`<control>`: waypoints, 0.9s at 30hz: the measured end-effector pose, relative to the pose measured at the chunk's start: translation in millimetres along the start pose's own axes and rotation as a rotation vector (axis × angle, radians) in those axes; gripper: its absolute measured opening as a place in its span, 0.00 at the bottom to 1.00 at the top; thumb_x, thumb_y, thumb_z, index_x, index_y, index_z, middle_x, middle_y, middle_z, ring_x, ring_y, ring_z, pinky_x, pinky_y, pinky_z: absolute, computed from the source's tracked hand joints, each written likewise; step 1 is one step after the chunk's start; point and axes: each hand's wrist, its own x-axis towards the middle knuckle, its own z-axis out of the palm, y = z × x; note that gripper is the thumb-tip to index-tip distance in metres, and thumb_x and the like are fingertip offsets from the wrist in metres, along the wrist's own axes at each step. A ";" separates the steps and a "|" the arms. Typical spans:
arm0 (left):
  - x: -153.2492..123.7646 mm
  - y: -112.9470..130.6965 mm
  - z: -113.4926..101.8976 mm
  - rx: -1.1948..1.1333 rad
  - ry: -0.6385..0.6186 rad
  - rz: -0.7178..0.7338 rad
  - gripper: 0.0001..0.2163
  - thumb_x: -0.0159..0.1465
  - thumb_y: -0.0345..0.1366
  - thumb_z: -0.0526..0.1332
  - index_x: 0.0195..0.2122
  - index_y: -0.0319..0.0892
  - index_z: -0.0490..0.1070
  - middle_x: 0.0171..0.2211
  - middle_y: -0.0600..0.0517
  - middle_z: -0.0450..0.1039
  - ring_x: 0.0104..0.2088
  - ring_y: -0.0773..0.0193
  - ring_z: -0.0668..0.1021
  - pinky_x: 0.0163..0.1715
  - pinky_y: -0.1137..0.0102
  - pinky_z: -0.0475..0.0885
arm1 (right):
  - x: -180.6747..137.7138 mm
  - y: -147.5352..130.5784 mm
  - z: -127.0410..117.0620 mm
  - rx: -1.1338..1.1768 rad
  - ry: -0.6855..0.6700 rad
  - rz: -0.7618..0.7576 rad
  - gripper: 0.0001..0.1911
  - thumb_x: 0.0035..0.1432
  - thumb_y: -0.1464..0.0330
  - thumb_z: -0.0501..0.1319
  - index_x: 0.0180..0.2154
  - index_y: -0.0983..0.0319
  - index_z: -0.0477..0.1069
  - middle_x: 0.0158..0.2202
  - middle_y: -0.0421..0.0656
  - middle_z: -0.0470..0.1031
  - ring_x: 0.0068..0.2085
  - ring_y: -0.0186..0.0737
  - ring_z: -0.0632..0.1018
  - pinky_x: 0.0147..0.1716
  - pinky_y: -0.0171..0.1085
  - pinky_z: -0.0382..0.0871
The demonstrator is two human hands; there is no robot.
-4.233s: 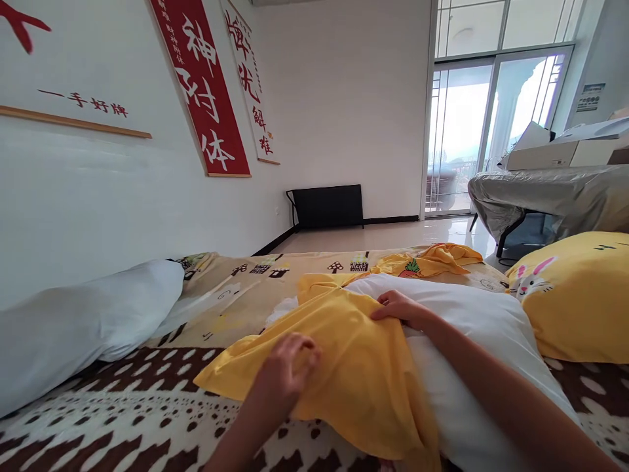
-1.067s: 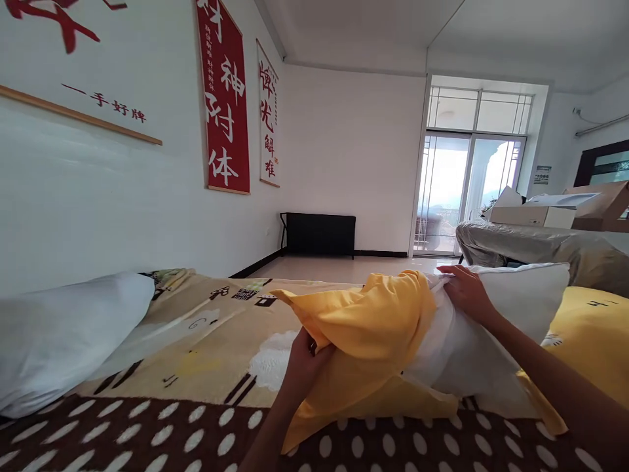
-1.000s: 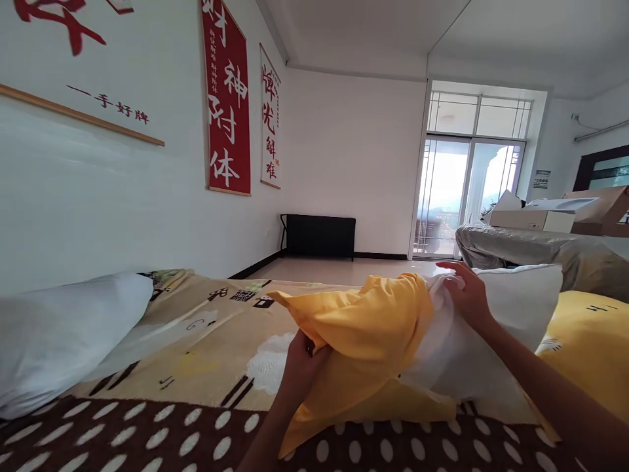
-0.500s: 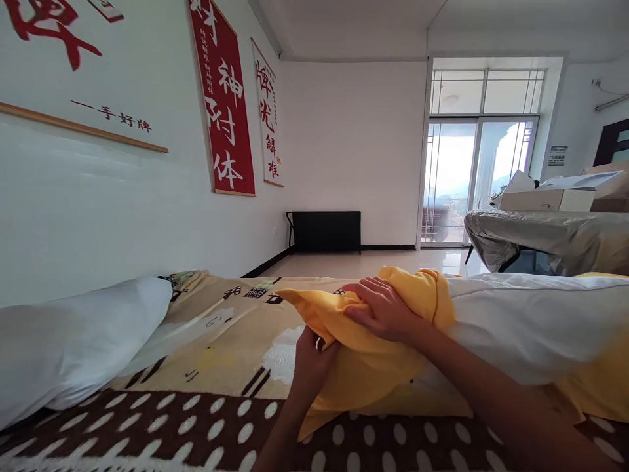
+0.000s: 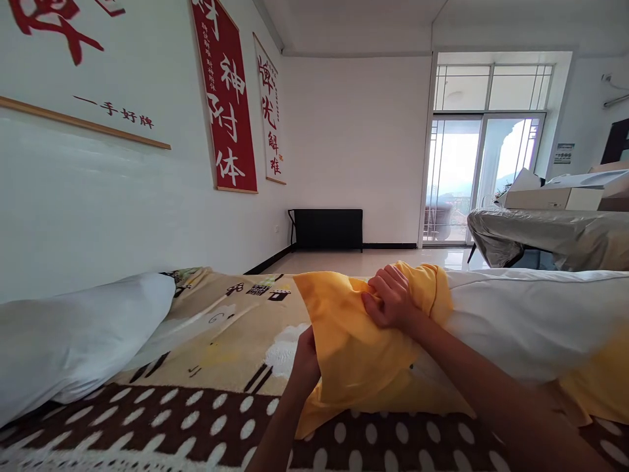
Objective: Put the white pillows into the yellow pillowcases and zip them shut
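Note:
A yellow pillowcase [image 5: 346,357] is spread out in front of me, partly over one end of a white pillow [image 5: 521,321]. My left hand [image 5: 305,360] grips the left edge of the pillowcase, its fingers partly hidden behind the cloth. Bunched fabric at the upper side is clutched by my right hand [image 5: 392,298], its fingers curled in. Beyond the right hand the cloth lies in folds against the pillow. More yellow fabric [image 5: 602,377] shows at the far right, under the pillow.
Beneath lies a beige patterned blanket [image 5: 230,334] with a brown, white-spotted border [image 5: 196,416]. A second white pillow [image 5: 93,321] rests at left. Behind are a black folded panel [image 5: 328,229], a plastic-covered table [image 5: 545,229] with a cardboard box [image 5: 553,198], and glass doors [image 5: 452,177].
The left corner of the pillowcase has been pulled up and flattened out, with my left hand now at its edge. My right hand has shifted slightly right and its fingers have curled tighter.

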 end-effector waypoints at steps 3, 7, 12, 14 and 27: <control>-3.6 4.0 4.8 0.110 0.005 0.079 0.10 0.42 0.40 0.65 0.21 0.40 0.72 0.23 0.50 0.76 0.27 0.57 0.75 0.26 0.68 0.71 | -3.1 3.0 4.2 -0.021 0.088 -0.031 0.06 0.56 0.68 0.51 0.26 0.58 0.57 0.23 0.41 0.59 0.28 0.41 0.61 0.29 0.40 0.55; -0.1 -5.1 3.4 0.148 0.066 0.105 0.08 0.45 0.40 0.63 0.22 0.40 0.72 0.26 0.48 0.76 0.30 0.55 0.76 0.29 0.67 0.72 | -6.8 10.5 6.0 -0.019 0.180 -0.066 0.04 0.57 0.67 0.50 0.30 0.58 0.56 0.29 0.43 0.60 0.30 0.42 0.61 0.31 0.41 0.57; 12.5 -27.9 -7.5 -0.240 0.085 -0.039 0.15 0.47 0.43 0.66 0.32 0.40 0.70 0.28 0.51 0.75 0.29 0.61 0.76 0.27 0.71 0.71 | -5.7 16.6 6.0 -0.080 0.154 0.080 0.11 0.60 0.71 0.49 0.25 0.58 0.53 0.27 0.42 0.60 0.30 0.41 0.61 0.32 0.40 0.55; 14.9 -32.8 -10.4 -0.395 0.075 -0.115 0.16 0.48 0.43 0.68 0.34 0.42 0.70 0.27 0.53 0.74 0.27 0.64 0.75 0.27 0.72 0.70 | -3.0 17.4 8.0 -0.089 0.125 0.135 0.13 0.61 0.71 0.49 0.24 0.58 0.53 0.26 0.42 0.61 0.30 0.41 0.61 0.32 0.40 0.55; 12.7 -25.7 -6.6 -0.081 0.236 0.049 0.10 0.51 0.38 0.62 0.33 0.39 0.69 0.30 0.51 0.73 0.31 0.61 0.74 0.26 0.72 0.68 | -26.9 -47.6 -0.5 -0.028 0.067 0.091 0.08 0.55 0.78 0.54 0.35 0.60 0.62 0.28 0.41 0.66 0.31 0.39 0.66 0.35 0.40 0.57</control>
